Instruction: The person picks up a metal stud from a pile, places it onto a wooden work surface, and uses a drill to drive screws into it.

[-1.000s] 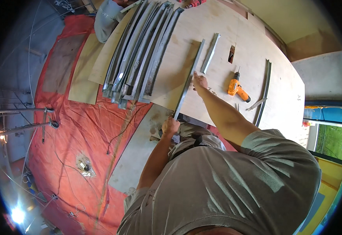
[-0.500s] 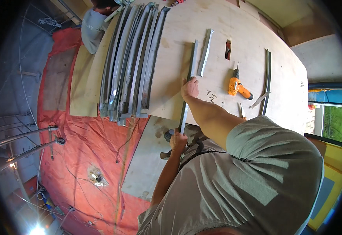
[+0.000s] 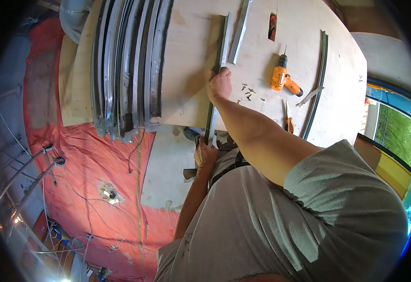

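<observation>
A long, narrow metal profile (image 3: pixel 223 43) lies over the near edge of the plywood table, its near end sticking out towards my body. My right hand (image 3: pixel 220 84) is closed round it where it rests on the board. Lower down, my left hand (image 3: pixel 205 155) is closed round the end beyond the table edge; its fingertips are partly hidden. A shorter bright metal strip (image 3: pixel 239 35) lies just to the right of the profile. Several small dark screws or bits (image 3: pixel 248 91) are scattered right of my right hand.
Left on the plywood (image 3: pixel 186 70) lies a stack of long metal profiles (image 3: pixel 135 66). An orange cordless drill (image 3: pixel 280 77), orange-handled pliers (image 3: pixel 288 123) and a dark profile (image 3: pixel 319 75) lie to the right. Red sheeting (image 3: pixel 87 160) covers the floor. Another person's sleeve (image 3: pixel 75 19) shows far left.
The view has shifted, so the table and its things sit higher and further left. Both hands keep their hold on the profile. The pliers show more fully.
</observation>
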`<state>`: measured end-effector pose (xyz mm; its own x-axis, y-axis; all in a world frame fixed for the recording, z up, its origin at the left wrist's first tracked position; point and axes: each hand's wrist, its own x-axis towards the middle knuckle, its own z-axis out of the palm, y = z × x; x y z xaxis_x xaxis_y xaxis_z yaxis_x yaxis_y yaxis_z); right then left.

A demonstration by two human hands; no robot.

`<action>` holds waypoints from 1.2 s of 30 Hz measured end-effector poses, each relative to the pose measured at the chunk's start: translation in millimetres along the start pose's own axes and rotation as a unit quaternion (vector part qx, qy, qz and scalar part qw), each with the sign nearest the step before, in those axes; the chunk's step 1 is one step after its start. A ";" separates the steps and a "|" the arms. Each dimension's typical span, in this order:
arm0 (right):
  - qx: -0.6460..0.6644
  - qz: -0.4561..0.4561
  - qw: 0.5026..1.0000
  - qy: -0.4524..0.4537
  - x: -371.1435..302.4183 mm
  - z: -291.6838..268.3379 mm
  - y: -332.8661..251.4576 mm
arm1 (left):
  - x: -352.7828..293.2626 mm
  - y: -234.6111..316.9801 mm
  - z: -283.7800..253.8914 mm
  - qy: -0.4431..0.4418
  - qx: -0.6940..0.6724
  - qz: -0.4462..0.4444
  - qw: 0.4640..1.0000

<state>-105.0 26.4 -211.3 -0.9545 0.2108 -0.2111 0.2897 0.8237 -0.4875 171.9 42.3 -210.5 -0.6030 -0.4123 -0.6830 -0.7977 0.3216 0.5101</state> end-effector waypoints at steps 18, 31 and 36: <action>0.094 -0.018 0.994 -0.058 39.0 -42.6 20.9 | -14.5 -37.2 -80.0 -0.182 -0.297 0.033 0.937; -0.043 -0.312 0.949 -0.032 5.6 0.8 -38.3 | -8.1 -66.3 -78.3 -0.206 -0.392 0.037 0.896; -0.131 -0.343 0.930 0.017 -6.7 38.2 -26.1 | -3.4 -66.2 -72.7 -0.198 -0.390 -0.006 0.899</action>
<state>-103.4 -16.6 -229.5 -0.9109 -0.3998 0.1023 -0.4122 0.8691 -0.2735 226.1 -39.5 -204.0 -0.6664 -0.0257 -0.7452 -0.6614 -0.4410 0.6066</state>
